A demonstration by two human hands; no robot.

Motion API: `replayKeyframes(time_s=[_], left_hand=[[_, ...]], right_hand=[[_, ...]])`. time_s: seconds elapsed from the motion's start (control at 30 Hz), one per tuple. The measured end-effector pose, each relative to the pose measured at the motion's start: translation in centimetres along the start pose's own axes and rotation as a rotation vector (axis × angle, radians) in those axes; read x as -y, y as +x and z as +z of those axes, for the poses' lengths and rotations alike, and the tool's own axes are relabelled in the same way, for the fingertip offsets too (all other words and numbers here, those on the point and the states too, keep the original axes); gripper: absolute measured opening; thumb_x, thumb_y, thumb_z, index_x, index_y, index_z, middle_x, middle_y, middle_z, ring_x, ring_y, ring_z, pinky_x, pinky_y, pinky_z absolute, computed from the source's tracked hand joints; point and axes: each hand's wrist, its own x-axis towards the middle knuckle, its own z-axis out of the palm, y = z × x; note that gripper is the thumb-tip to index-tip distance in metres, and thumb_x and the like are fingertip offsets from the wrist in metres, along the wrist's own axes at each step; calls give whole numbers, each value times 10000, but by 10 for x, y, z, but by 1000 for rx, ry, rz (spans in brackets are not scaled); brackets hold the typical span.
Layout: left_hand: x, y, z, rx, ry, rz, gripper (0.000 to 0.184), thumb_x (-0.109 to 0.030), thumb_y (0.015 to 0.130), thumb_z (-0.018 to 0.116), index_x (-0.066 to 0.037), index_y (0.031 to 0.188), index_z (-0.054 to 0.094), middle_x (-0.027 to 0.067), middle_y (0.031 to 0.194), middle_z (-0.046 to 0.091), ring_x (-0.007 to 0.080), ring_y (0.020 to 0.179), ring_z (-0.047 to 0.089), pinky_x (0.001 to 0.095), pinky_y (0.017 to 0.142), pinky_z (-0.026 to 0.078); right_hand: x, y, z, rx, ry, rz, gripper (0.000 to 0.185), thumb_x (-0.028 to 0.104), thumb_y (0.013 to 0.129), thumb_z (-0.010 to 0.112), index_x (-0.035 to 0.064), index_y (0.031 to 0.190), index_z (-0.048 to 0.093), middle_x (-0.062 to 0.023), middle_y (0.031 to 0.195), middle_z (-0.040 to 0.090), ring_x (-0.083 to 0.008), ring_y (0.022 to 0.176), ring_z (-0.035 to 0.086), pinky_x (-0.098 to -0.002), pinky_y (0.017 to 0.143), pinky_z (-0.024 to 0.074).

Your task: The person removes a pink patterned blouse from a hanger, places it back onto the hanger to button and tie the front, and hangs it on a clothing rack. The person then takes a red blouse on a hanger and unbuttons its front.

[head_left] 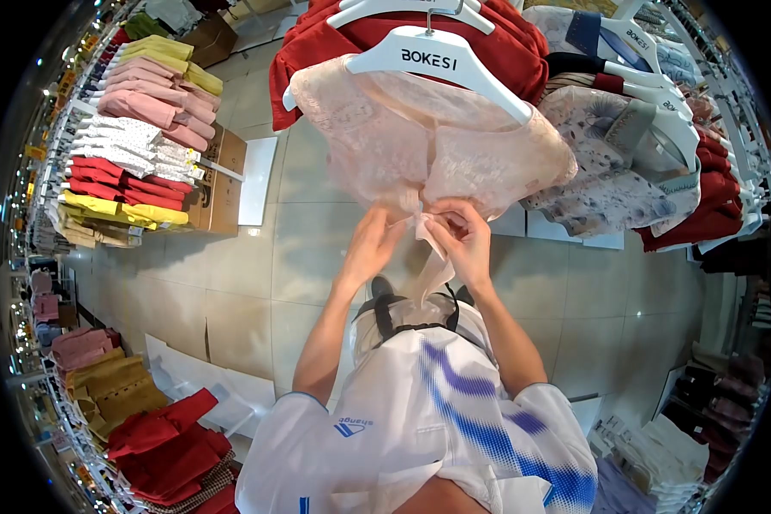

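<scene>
In front of me a pale pink lace blouse (pixel 368 141) hangs from a white BOKESI hanger (pixel 441 62) with a metal hook. At the blouse's lower front, its fabric tie (pixel 433 276) is gathered between my hands and a loose end dangles below. My left hand (pixel 375 246) pinches the tie from the left side, its fingertips partly hidden by the sheer fabric. Opposite it, my right hand (pixel 463 244) has thumb and fingers closed on the tie, just beside the gathered spot.
Red garments (pixel 518 56) hang right behind the blouse. To the right is a rack with a floral top (pixel 574 163). Folded-sleeve clothes (pixel 137 128) line the left rack, near a cardboard box (pixel 218 184). A red garment (pixel 167 445) hangs lower left. Tiled floor (pixel 231 274) lies below.
</scene>
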Motion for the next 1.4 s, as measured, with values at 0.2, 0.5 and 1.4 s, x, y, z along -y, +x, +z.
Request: replayKeyframes(time_s=[0.2, 0.5, 1.4], left_hand=[[-7, -9, 19, 19, -563, -536, 146, -141, 955, 624, -27, 1019, 559, 21, 955, 583, 88, 882, 548, 264, 761, 457], [1, -6, 10, -40, -980, -575, 195, -85, 930, 640, -37, 1100, 558, 36, 981, 644, 106, 905, 620, 265, 804, 509], [19, -22, 6, -137, -668, -389, 200, -97, 931, 651, -29, 1082, 540, 52, 992, 645, 115, 886, 590, 261, 764, 474]], right_hand=[[-1, 5, 12, -74, -316, -120, 274, -18, 775, 757, -8, 1014, 623, -90, 976, 658, -164, 822, 679, -277, 726, 549], [-1, 10, -3, 3, -172, -112, 99, 6, 880, 650, -35, 968, 627, -82, 933, 643, -169, 792, 663, -262, 736, 523], [-8, -19, 17, -147, -554, -485, 181, -23, 800, 689, 0, 942, 580, -134, 893, 648, -251, 759, 645, -333, 691, 514]])
